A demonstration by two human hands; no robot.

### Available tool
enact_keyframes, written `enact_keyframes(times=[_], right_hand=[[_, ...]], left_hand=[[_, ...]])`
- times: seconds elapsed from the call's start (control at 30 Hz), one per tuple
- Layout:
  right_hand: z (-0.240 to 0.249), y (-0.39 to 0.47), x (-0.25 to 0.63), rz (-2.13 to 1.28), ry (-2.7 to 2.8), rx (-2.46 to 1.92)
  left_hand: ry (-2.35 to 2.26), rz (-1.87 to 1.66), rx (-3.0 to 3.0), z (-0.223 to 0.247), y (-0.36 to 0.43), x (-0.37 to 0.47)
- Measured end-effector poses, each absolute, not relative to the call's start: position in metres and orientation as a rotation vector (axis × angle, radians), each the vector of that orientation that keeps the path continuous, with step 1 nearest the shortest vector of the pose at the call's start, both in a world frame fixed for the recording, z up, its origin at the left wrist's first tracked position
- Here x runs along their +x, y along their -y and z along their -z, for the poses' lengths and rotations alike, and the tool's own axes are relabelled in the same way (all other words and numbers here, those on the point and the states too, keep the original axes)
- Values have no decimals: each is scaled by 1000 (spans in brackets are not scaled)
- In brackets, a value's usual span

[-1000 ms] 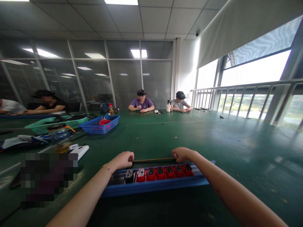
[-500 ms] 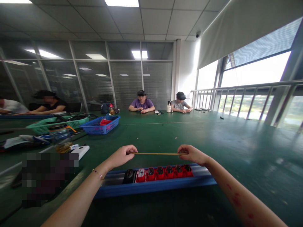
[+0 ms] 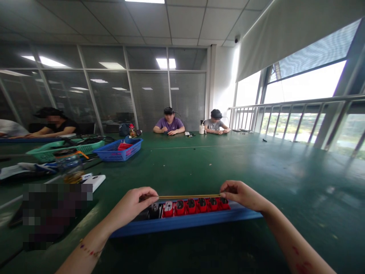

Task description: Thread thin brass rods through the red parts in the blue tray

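A thin brass-coloured strip (image 3: 189,196) stretches level between my hands, along the far side of a long blue channel-shaped housing (image 3: 188,221). My left hand (image 3: 132,205) pinches its left end between thumb and fingers, over the housing's left part. At the other end, my right hand (image 3: 243,195) holds the strip in a similar pinch. Inside the housing sits a row of several red modules with dark tops (image 3: 191,206); one near the left has a whitish top (image 3: 168,207). Left of them is a black module (image 3: 154,210), partly covered by my left hand.
On the left stand a blue basket (image 3: 114,154), a green basket (image 3: 47,153) with dark cables, and a lidded jar (image 3: 70,167). A white object (image 3: 98,182) lies near a blurred-out dark item. Co-workers sit across the green table (image 3: 176,167) and at far left.
Both hands have come down and nearer with the strip, from above and beyond the housing to its far edge. They have also spread slightly apart.
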State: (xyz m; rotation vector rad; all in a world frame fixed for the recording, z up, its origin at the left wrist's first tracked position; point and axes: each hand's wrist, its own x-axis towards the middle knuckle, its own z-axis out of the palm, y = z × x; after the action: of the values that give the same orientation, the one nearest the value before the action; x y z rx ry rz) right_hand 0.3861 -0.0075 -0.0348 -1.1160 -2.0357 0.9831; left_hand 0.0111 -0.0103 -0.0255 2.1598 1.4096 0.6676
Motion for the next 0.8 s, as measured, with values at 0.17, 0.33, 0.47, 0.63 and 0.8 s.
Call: enact_keyframes(times=[0.17,0.33,0.47,0.63,0.8], right_hand=[[41,3,389,-1015,1944,-1090],[42,3,396,-1101,1988,-1051],[43,2,402,-1071,2016,-1061],[45,1,405,-1115,2048,-1072],[45,1,409,-1175,2074,-1085]], left_hand=[[-1442,-672,2152,24,7,-3],[-1436,-616,2140,28,6,-11],[-1447,-559,2129,31,6,-11],[-1438,-521,2138,32,8,-7],[-1381,-542,2139,33,8,-6]])
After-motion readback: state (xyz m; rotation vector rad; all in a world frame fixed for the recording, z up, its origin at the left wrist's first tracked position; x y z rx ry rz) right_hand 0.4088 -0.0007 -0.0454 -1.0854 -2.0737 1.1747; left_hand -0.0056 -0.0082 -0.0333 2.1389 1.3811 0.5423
